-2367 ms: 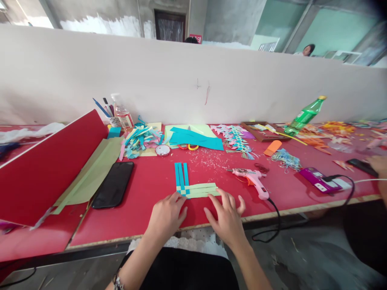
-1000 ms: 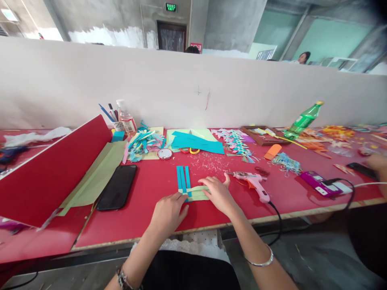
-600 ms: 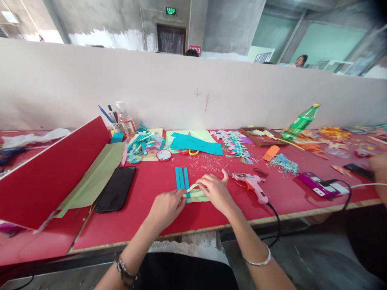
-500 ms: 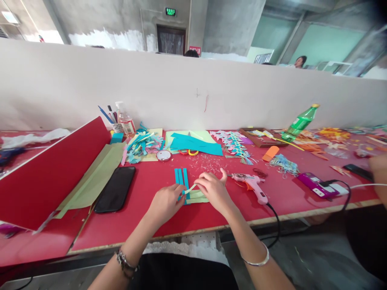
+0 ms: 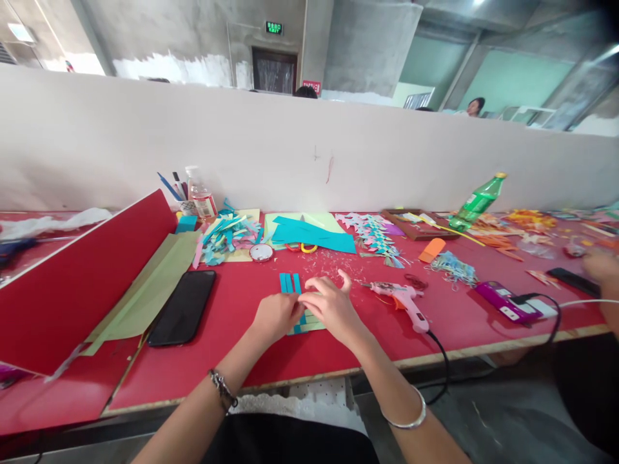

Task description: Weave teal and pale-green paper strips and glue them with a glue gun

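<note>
Several blue paper strips (image 5: 290, 283) lie upright side by side on the red table, crossed lower down by pale green paper strips (image 5: 316, 322). My left hand (image 5: 276, 316) is closed over the blue strips, thumb and fingers pinched together at their middle. My right hand (image 5: 333, 310) meets it there, thumb and index finger pinched and the other fingers raised. Their fingertips nearly touch and largely hide the pale green strip between them.
A pink glue gun (image 5: 401, 299) lies right of my hands, a black phone (image 5: 182, 308) left. Behind are blue paper sheets (image 5: 314, 233), paper scraps (image 5: 225, 238) and a green bottle (image 5: 478, 203). Another person's hand (image 5: 602, 264) is at the far right, near a purple power strip (image 5: 505, 301).
My hands have drawn together; the pale green strip that stretched visibly between them is now mostly covered. At far right the other person's hand has come further into view.
</note>
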Motion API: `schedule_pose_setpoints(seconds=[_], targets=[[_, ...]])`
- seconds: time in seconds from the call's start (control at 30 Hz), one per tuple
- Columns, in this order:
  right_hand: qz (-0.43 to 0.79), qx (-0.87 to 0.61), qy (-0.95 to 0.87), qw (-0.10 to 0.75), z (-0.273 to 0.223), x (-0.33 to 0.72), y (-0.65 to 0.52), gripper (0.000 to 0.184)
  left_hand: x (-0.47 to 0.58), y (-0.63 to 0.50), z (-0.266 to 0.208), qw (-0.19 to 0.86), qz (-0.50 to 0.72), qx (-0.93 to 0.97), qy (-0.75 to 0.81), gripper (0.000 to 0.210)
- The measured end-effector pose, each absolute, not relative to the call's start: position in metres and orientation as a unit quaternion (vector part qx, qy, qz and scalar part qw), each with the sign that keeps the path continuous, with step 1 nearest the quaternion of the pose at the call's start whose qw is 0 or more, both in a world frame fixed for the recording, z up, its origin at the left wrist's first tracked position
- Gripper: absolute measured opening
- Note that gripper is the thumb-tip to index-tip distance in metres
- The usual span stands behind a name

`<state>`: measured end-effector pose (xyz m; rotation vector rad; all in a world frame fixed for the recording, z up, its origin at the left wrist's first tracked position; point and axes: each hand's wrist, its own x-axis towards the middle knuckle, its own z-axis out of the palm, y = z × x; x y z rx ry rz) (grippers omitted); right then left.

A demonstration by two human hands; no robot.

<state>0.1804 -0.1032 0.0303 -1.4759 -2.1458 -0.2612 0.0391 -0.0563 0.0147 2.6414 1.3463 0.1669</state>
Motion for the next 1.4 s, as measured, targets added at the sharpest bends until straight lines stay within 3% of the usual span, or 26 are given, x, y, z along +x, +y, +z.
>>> schedule_pose_setpoints(seconds=[0.27,0.37,0.43,0.6,0.87,1.07,1.4], targets=[[-0.187,-0.702,-0.582,0.365,0.023,0.242,-0.125,0.025,0.036,-0.058,0.014,0.073,0.057,0.868,0.489,0.032],[-0.255,-0.829,-0.395,0.302,0.006,0.27,-0.144,0.041,0.033,-0.059,0.014,0.076,0.063,0.866,0.49,0.036],[-0.222,-0.879,-0.36,0.221,-0.005,0.282,-0.155,0.047,0.03,-0.06,0.014,0.079,0.067,0.867,0.487,0.036],[-0.145,-0.888,-0.416,0.133,-0.02,0.301,-0.162,0.032,0.027,-0.058,0.013,0.097,0.09,0.86,0.493,0.034],[-0.09,-0.899,-0.386,0.187,-0.017,0.284,-0.161,0.038,0.024,-0.055,0.008,0.123,0.102,0.844,0.512,0.031],[-0.058,-0.851,-0.459,0.25,-0.014,0.255,-0.165,0.044,0.021,-0.053,0.01,0.164,0.117,0.839,0.506,0.029],[-0.09,-0.788,-0.579,0.188,-0.017,0.221,-0.161,0.044,0.02,-0.055,0.013,0.24,0.147,0.827,0.487,0.05]])
